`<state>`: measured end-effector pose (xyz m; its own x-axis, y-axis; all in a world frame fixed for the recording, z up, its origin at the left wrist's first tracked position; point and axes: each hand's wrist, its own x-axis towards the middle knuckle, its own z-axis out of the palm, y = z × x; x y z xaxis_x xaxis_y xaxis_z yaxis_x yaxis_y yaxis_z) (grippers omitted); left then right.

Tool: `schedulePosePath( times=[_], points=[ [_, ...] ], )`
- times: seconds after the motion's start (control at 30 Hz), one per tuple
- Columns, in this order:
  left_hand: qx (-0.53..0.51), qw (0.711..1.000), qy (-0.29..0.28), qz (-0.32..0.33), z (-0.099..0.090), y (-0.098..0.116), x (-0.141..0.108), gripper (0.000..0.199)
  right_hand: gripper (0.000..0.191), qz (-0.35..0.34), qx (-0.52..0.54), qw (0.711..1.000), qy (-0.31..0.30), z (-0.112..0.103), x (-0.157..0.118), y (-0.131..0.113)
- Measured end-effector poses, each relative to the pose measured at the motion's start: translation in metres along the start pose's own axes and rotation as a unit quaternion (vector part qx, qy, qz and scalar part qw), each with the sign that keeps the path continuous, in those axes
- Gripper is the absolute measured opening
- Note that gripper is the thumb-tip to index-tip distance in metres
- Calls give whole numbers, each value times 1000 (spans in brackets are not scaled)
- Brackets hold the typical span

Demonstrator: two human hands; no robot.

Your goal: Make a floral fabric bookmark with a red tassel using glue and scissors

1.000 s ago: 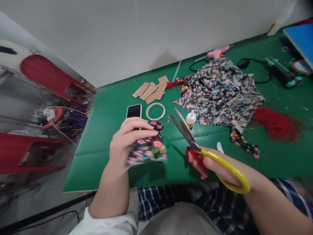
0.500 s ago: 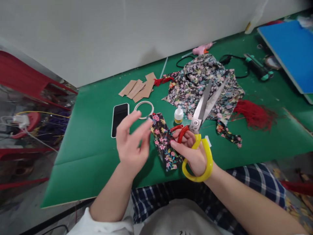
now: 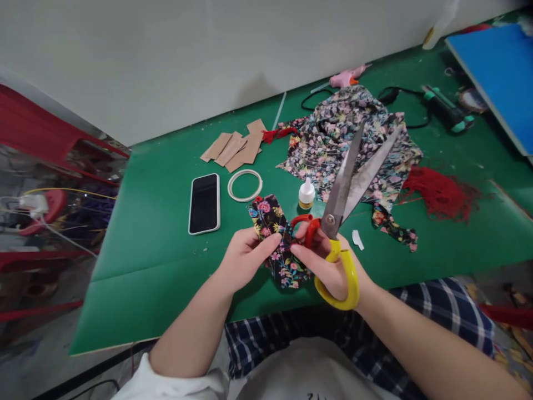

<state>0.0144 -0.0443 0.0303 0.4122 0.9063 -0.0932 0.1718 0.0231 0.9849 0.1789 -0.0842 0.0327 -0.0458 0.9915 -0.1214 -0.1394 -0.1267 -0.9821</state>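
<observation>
A dark floral fabric piece [image 3: 275, 222] is held between my two hands above the green table. My left hand [image 3: 245, 258] pinches its left side, thumb on top and fingers underneath. My right hand [image 3: 328, 266] grips its right side with the thumb, and a pair of scissors [image 3: 339, 214] with yellow and red handles hangs on the same hand. The blades are spread and point away from me. Just beyond the fabric stands a small white glue bottle [image 3: 307, 194]. The fingers under the fabric are partly hidden.
On the green table [image 3: 145, 222] lie a phone [image 3: 204, 204], a white ring [image 3: 245, 185], cardboard pieces [image 3: 237, 149], a larger floral cloth [image 3: 350, 119], red threads [image 3: 441, 191] and a white scrap [image 3: 357, 240]. Farther back are a pink glue gun [image 3: 345, 78] and a blue board [image 3: 495, 78].
My left hand, raised with fingers apart over the table's left part, has come down and taken hold of the fabric piece. My right hand keeps the scissors and fabric.
</observation>
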Motion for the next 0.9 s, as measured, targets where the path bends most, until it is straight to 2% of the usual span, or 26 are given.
schedulePosePath(
  times=[0.07,0.17,0.27,0.47,0.63,0.77,0.83,0.9],
  points=[
    [42,998,0,54,0,1,0,30,17,3,26,1000,1,0,0,-1],
    [96,988,-31,121,-1,5,0,26,19,16,72,997,5,-1,1,-2],
    [122,977,-67,161,0,7,0,27,18,-9,56,998,38,-3,1,-3],
    [128,970,-102,182,1,4,0,26,21,-83,18,990,111,-6,1,-2],
    [132,958,-158,199,5,7,1,19,22,-91,21,991,93,-5,2,-2],
    [151,951,-180,201,8,8,2,26,19,-95,46,991,87,-6,3,-1],
    [147,951,-172,210,7,7,1,26,18,-94,49,988,108,-9,2,-3],
    [137,956,-124,226,6,4,0,26,14,-74,15,990,118,-14,0,-7]
  ],
)
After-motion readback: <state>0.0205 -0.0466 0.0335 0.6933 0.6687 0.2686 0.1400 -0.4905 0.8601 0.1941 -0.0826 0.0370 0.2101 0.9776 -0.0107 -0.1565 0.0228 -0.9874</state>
